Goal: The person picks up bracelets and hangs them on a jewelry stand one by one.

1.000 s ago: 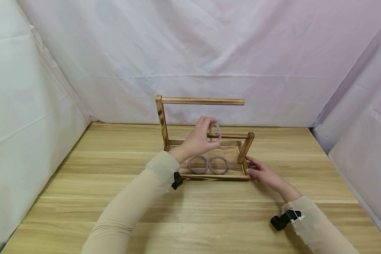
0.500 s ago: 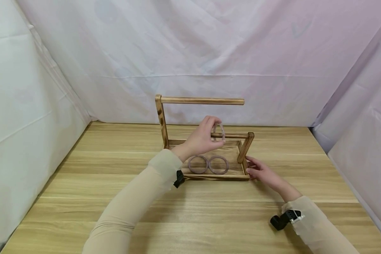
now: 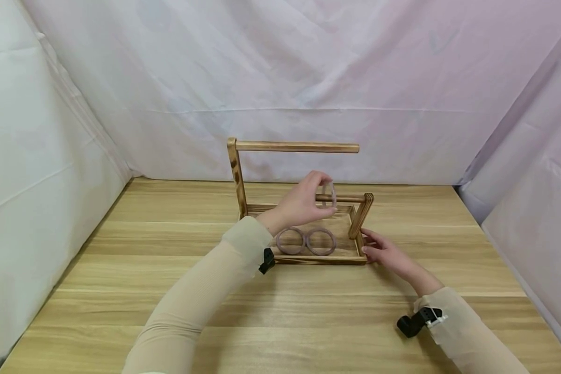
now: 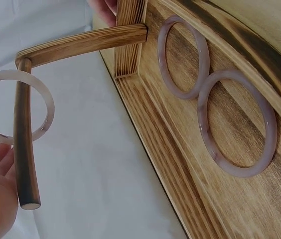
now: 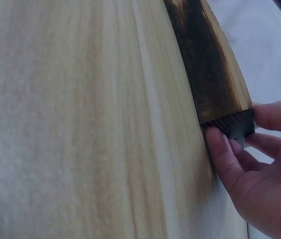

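Observation:
My left hand (image 3: 301, 201) pinches a pale lilac bangle (image 4: 51, 107) between thumb and fingers. The bangle stands upright, encircling the lower wooden bar (image 4: 23, 134) of a two-armed stand. That bar's free end points left, past the bangle, and its post rises at the stand's right side. Inside the stand's tray (image 3: 318, 261), two similar bangles lie flat side by side, the left one (image 4: 271, 124) and the right one (image 4: 205, 59). At the tray's right end my right hand (image 3: 389, 255) grips the wooden edge, its thumb and fingers on either side of the corner (image 5: 227, 119).
A taller post (image 3: 237, 179) at the left carries an upper bar (image 3: 299, 147) above the left hand, with no bangle on it. White cloth (image 3: 280, 62) hangs behind and on both sides of the wood-grain table (image 3: 308, 322).
My left hand has slid the bangle rightward along the lower bar, towards the right post. The right hand and the two bangles in the tray stay put.

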`<action>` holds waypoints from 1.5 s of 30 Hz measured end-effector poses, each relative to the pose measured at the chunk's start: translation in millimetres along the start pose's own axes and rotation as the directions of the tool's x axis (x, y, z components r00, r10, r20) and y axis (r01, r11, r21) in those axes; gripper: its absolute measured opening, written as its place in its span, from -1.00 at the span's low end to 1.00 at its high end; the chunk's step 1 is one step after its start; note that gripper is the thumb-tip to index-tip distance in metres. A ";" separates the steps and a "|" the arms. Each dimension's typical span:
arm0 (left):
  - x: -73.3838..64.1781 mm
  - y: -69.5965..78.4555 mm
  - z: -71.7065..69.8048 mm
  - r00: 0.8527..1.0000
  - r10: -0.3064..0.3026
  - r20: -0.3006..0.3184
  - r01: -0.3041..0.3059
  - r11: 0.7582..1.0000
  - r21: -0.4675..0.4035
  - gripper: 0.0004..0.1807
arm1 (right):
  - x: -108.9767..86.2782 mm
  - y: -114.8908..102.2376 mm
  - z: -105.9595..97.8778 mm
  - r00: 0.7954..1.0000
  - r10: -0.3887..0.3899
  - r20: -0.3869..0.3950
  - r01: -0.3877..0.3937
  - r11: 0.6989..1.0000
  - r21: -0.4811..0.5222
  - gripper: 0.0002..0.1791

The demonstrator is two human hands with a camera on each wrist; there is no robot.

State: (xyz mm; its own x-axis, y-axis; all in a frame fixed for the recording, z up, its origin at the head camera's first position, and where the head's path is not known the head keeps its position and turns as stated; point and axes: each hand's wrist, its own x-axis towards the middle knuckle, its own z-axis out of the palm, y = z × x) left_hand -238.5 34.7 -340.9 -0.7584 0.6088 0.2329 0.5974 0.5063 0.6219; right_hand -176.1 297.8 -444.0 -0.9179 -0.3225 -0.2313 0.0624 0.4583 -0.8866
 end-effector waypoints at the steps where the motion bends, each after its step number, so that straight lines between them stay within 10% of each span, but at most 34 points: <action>1: 0.7 0.4 0.4 1.000 -0.002 0.006 0.002 1.000 0.001 -0.32 | 0.1 -0.2 0.0 1.000 -0.001 0.001 0.001 1.000 0.000 -0.30; 22: 11.9 6.9 5.2 0.996 0.005 0.085 -0.009 0.999 0.053 -0.34 | 1.0 -0.6 -0.4 1.000 0.009 0.007 -0.009 1.000 -0.005 -0.29; 45: 18.8 12.5 7.0 0.991 -0.059 0.124 0.016 0.947 0.321 -0.31 | 1.8 0.2 0.6 1.000 0.020 0.001 -0.020 0.999 -0.025 -0.29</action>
State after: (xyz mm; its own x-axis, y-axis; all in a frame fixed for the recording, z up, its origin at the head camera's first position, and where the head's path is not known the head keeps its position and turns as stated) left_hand -243.5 56.6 -333.9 -0.7539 0.6492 0.1014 0.6373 0.6849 0.3531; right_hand -177.6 296.8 -444.9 -0.9162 -0.3136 -0.2496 0.0714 0.4853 -0.8714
